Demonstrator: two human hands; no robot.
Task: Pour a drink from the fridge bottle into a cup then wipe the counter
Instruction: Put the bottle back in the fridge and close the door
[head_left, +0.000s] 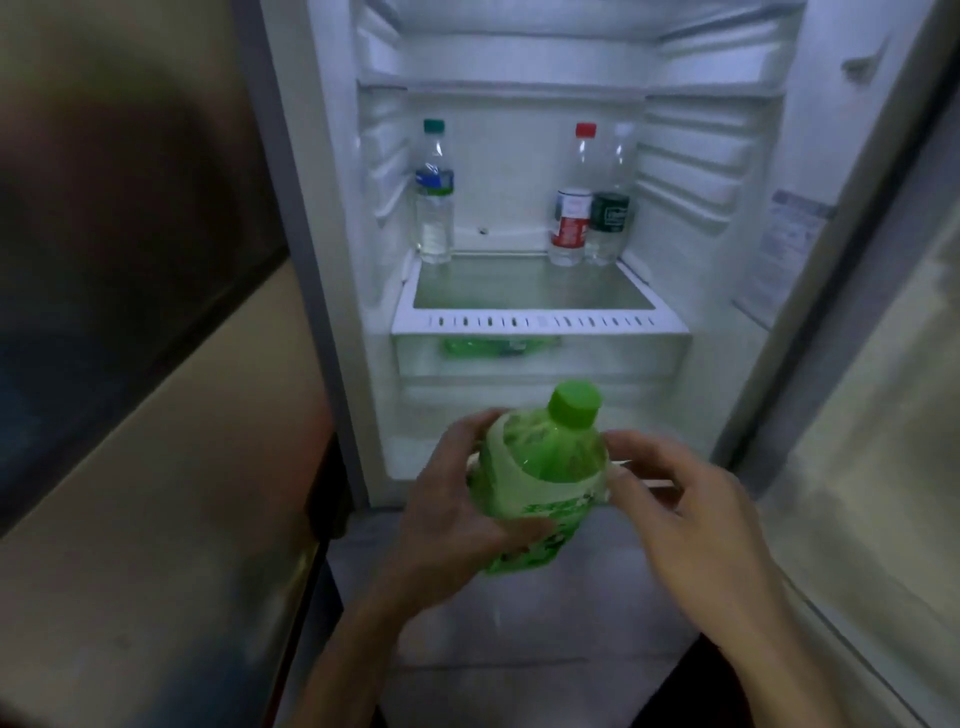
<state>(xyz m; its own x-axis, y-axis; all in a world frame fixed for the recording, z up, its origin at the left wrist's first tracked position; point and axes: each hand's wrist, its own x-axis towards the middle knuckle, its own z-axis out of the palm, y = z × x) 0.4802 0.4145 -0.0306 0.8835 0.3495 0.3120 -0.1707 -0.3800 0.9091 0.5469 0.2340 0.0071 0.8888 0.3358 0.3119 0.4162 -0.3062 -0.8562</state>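
Note:
A green plastic bottle (545, 467) with a green cap and a green-and-white label is held upright in front of the open fridge, its cap on. My left hand (457, 509) wraps around the bottle's left side and body. At the bottle's right shoulder, my right hand (685, 509) has its fingertips touching the label edge and its fingers spread. No cup or cloth is in view.
The fridge (524, 208) stands open, its door (857, 312) swung out to the right. A glass shelf (535, 291) carries a clear bottle with a teal cap (435, 192), a red-capped bottle (571, 208) and a dark-labelled bottle (612, 208). A green item (498, 345) lies in the drawer. A beige wall (156, 467) runs along the left.

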